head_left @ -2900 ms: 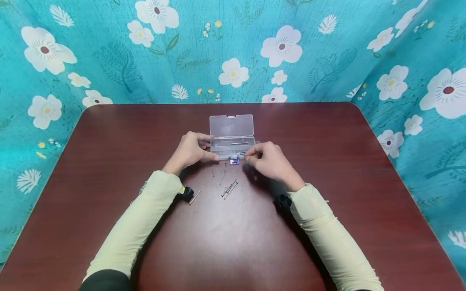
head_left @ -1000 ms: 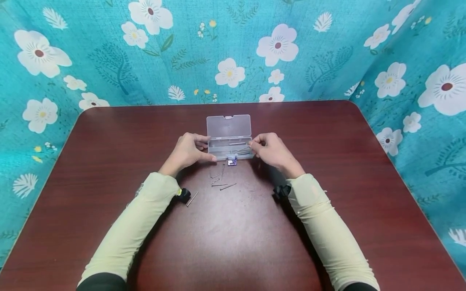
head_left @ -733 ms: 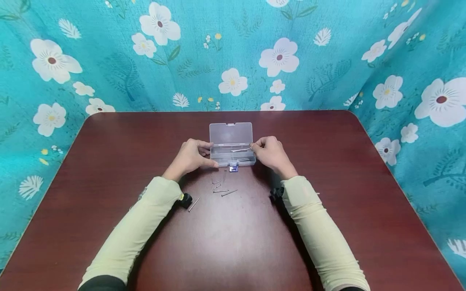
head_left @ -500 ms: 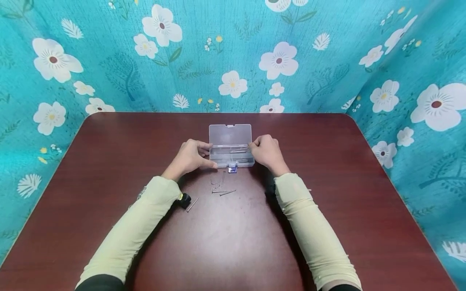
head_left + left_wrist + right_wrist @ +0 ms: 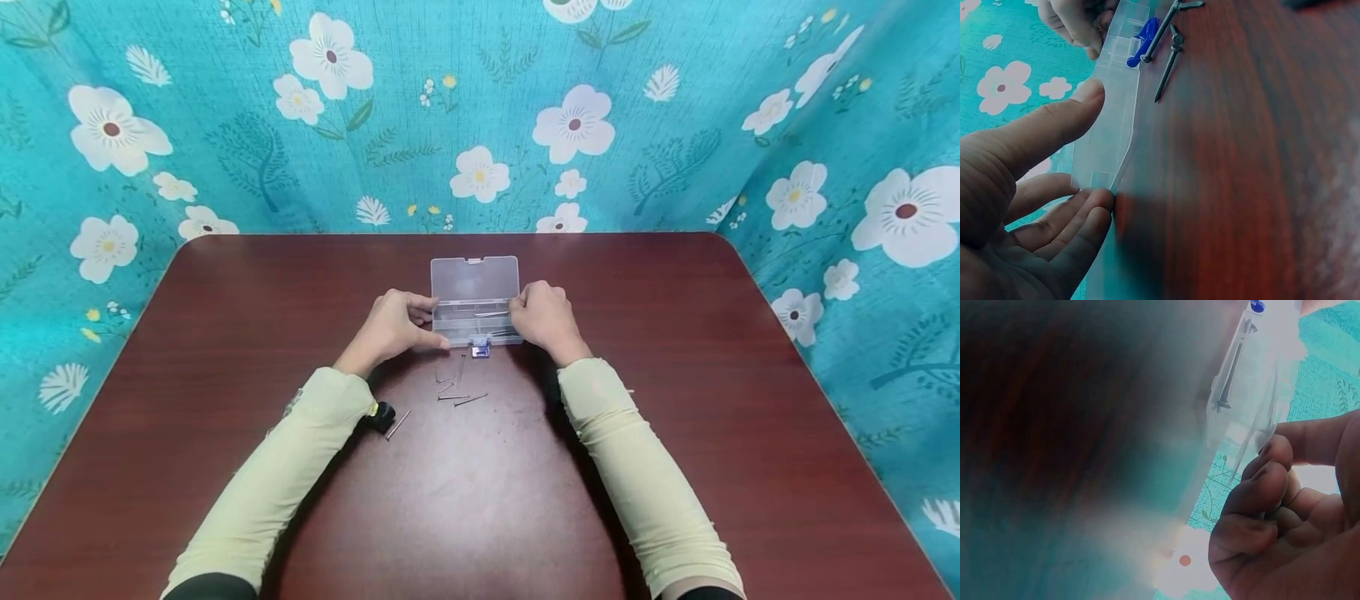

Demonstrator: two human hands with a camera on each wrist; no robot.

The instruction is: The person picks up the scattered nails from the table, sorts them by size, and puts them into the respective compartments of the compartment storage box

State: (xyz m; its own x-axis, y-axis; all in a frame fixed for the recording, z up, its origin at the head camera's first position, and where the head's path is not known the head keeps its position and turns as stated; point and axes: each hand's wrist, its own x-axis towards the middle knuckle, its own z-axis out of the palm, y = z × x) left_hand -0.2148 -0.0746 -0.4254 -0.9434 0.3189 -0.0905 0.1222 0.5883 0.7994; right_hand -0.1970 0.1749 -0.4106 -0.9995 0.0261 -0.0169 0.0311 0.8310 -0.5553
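Observation:
A clear plastic box (image 5: 456, 327), its lid (image 5: 475, 278) raised at the back, stands on the table with several nails in its compartments. My left hand (image 5: 392, 323) grips its left end, thumb in front and fingers behind. At the right end, my right hand (image 5: 545, 317) has its thumb and forefinger pinched together over the back compartment, at the end of a nail (image 5: 491, 314); the fingers hide part of it. One more nail (image 5: 1230, 378) lies in the front compartment. The blue latch (image 5: 480, 349) hangs down at the front.
Several loose nails (image 5: 471, 399) are scattered on the brown table (image 5: 465, 483) in front of the box. Another nail (image 5: 398, 425) lies by the left wrist's black camera (image 5: 384, 414). A flowered turquoise curtain (image 5: 420, 125) hangs behind the table.
My right hand has risen from the front right corner, carried a nail to the back compartment and shifted slightly left. The loose nails in front have spread apart. My left hand keeps its grip.

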